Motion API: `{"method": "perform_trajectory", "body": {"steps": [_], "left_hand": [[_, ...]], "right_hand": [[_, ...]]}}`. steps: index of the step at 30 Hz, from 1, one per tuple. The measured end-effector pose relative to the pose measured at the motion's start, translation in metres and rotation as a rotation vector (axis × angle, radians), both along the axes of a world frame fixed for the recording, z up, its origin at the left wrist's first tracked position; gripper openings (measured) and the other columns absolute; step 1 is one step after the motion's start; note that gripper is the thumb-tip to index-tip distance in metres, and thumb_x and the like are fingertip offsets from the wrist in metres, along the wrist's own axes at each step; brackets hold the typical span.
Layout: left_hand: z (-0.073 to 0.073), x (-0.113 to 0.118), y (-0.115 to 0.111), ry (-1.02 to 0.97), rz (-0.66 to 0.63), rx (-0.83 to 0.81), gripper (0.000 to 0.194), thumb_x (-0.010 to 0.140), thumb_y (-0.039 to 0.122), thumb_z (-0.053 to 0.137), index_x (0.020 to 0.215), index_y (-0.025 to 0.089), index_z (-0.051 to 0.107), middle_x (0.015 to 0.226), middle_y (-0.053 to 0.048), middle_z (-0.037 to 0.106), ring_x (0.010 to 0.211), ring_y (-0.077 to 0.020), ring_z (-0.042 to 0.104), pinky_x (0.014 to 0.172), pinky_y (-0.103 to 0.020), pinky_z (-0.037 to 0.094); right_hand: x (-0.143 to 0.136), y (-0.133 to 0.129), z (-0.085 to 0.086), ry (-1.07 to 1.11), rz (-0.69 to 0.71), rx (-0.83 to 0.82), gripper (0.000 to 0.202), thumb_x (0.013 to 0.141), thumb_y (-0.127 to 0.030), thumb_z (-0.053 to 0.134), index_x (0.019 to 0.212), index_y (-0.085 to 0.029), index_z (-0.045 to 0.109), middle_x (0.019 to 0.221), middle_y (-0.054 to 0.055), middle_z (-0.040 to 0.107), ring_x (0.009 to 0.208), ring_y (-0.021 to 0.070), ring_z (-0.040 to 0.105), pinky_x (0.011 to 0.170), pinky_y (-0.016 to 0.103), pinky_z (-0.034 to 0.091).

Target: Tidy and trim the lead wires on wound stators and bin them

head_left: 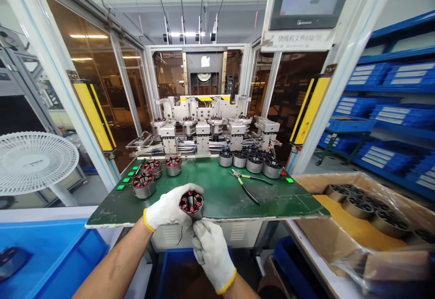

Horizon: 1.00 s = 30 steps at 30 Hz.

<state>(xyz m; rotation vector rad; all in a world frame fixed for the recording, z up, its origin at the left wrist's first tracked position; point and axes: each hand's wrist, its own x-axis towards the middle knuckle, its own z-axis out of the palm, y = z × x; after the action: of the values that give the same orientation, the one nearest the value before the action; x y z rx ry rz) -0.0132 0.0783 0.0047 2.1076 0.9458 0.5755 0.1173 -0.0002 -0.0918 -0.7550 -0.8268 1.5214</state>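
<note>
- Red coils sit round the poles of the wound stator, which is held just above the near edge of the green worktop, its open face up and towards the camera.
- The left hand, in a white knitted glove, grips the stator by its outer wall, probably to steady it while leaving the coils in sight.
- The right hand, gloved likewise, has its fingers bunched against the stator's lower edge; I cannot tell whether they pinch a wire. A loose lead hangs between the hands.
- Three red-wound stators stand at the worktop's left, while black-cored stators without visible red coils cluster at the right; the split looks like deliberate sorting.
- Yellow-and-black cutting pliers lie open near the right cluster, handles towards the person, presumably for easy reach.
- Behind stands the coil-winding machine, more stators along its row of stations.
- At the right, a plastic-lined carton holds stators over a yellow sheet.
- At the left, a blue bin contains a stator; another blue bin sits under the worktop, its contents too dark to identify.
- Blue trays fill the shelving beyond.
</note>
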Motion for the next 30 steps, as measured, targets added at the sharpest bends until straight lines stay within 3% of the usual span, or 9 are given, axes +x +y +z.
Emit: {"method": "perform_trajectory", "body": {"steps": [4, 7, 9, 12, 14, 17, 21, 25, 30], "left_hand": [[-0.001, -0.002, 0.001, -0.041, -0.041, -0.008, 0.078, 0.049, 0.007, 0.067, 0.123, 0.026, 0.051, 0.117, 0.0, 0.062, 0.104, -0.0218, 0.06, 0.092, -0.031, 0.048], [-0.005, -0.01, -0.011, -0.15, -0.002, -0.027, 0.092, 0.053, 0.008, 0.066, 0.137, 0.028, 0.035, 0.136, -0.002, 0.051, 0.122, -0.022, 0.05, 0.104, -0.032, 0.039], [-0.009, -0.014, -0.024, -0.202, 0.139, -0.034, 0.091, 0.059, 0.013, 0.065, 0.141, 0.029, 0.028, 0.14, -0.002, 0.047, 0.126, -0.0214, 0.047, 0.107, -0.033, 0.036], [-0.015, -0.008, -0.046, -0.164, 0.442, 0.012, 0.079, 0.068, 0.026, 0.064, 0.14, 0.03, 0.031, 0.134, -0.003, 0.053, 0.12, -0.0238, 0.052, 0.104, -0.038, 0.038], [-0.016, 0.005, -0.057, -0.093, 0.616, 0.055, 0.081, 0.065, 0.037, 0.069, 0.138, 0.029, 0.035, 0.128, -0.005, 0.058, 0.115, -0.0271, 0.056, 0.1, -0.04, 0.04], [-0.013, 0.026, -0.061, -0.014, 0.755, 0.06, 0.091, 0.051, 0.047, 0.078, 0.133, 0.029, 0.042, 0.12, -0.006, 0.063, 0.108, -0.0291, 0.06, 0.092, -0.038, 0.046], [-0.007, 0.034, -0.05, 0.039, 0.737, 0.056, 0.076, 0.046, 0.056, 0.076, 0.116, 0.034, 0.057, 0.102, -0.001, 0.07, 0.091, -0.025, 0.067, 0.078, -0.032, 0.05], [-0.01, 0.024, -0.038, 0.123, 0.679, 0.043, 0.057, 0.045, 0.062, 0.072, 0.093, 0.033, 0.065, 0.082, 0.001, 0.071, 0.077, -0.0251, 0.068, 0.067, -0.031, 0.051], [-0.021, 0.019, -0.027, 0.122, 0.616, 0.134, 0.056, 0.042, 0.062, 0.072, 0.087, 0.029, 0.065, 0.082, -0.003, 0.07, 0.075, -0.0276, 0.066, 0.067, -0.036, 0.051]], "right_hand": [[0.003, -0.004, -0.003, -0.33, -0.14, 0.035, 0.046, 0.08, -0.061, 0.055, 0.064, -0.02, 0.042, 0.046, -0.009, 0.033, 0.035, 0.0039, 0.024, 0.033, 0.018, 0.02], [0.024, -0.021, -0.001, -0.586, -0.183, 0.161, 0.045, 0.083, -0.06, 0.05, 0.072, -0.017, 0.058, 0.047, -0.004, 0.046, 0.037, 0.0078, 0.039, 0.037, 0.019, 0.031], [0.046, -0.033, 0.006, -0.695, -0.309, 0.206, 0.044, 0.083, -0.058, 0.05, 0.09, -0.017, 0.066, 0.054, -0.001, 0.057, 0.042, 0.011, 0.048, 0.041, 0.021, 0.038], [0.075, -0.033, 0.027, -0.796, -0.542, 0.213, 0.044, 0.086, -0.053, 0.047, 0.109, -0.019, 0.064, 0.082, 0.005, 0.07, 0.052, 0.0136, 0.057, 0.05, 0.022, 0.047], [0.083, -0.018, 0.045, -0.886, -0.532, 0.28, 0.041, 0.089, -0.048, 0.045, 0.113, -0.021, 0.063, 0.099, 0.006, 0.07, 0.063, 0.015, 0.063, 0.06, 0.024, 0.052], [0.08, 0.019, 0.062, -1.067, -0.407, 0.432, 0.039, 0.087, -0.037, 0.042, 0.117, -0.021, 0.062, 0.112, 0.005, 0.067, 0.094, 0.0188, 0.064, 0.086, 0.03, 0.051], [0.066, 0.058, 0.057, -1.301, -0.269, 0.485, 0.044, 0.083, -0.033, 0.039, 0.118, -0.02, 0.062, 0.119, 0.005, 0.064, 0.112, 0.0207, 0.058, 0.098, 0.035, 0.045], [0.066, 0.07, 0.045, -1.482, -0.272, 0.464, 0.046, 0.083, -0.038, 0.038, 0.12, -0.024, 0.062, 0.115, 0.004, 0.066, 0.104, 0.0234, 0.063, 0.088, 0.036, 0.051], [0.069, 0.073, 0.044, -1.539, -0.327, 0.602, 0.042, 0.081, -0.034, 0.041, 0.114, -0.024, 0.066, 0.106, 0.003, 0.07, 0.095, 0.021, 0.066, 0.08, 0.029, 0.054]]}}
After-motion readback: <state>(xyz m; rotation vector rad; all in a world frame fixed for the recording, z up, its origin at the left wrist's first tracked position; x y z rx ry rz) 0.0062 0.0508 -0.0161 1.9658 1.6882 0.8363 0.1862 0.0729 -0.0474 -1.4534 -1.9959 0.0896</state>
